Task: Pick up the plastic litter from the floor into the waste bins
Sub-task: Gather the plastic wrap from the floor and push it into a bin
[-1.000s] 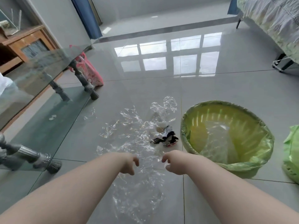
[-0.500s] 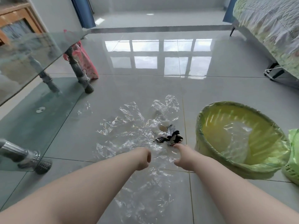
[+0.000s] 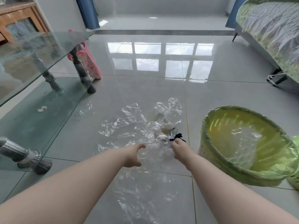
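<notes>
Crumpled sheets of clear plastic (image 3: 129,122) lie spread over the grey floor tiles in front of me, and more plastic stretches back between my forearms. A small black and white wrapper (image 3: 175,135) lies among them on the right. My left hand (image 3: 133,155) curves its fingers and thumb around a bunched part of the clear plastic. My right hand (image 3: 179,150) grips the same bunch from the other side, its fingertips down by the wrapper and mostly hidden. The waste bin (image 3: 208,120) with a green liner stands to the right, with clear plastic inside.
A glass table (image 3: 40,50) on metal legs stands at the left, one foot (image 3: 42,166) near my left arm. A pink bag (image 3: 90,62) leans behind a table leg. A second green-lined bin (image 3: 295,180) shows at the right edge. A bed (image 3: 271,34) fills the far right.
Both hands have reached forward and down from above the plastic into it, and now close on the bunch between them. The view has shifted forward.
</notes>
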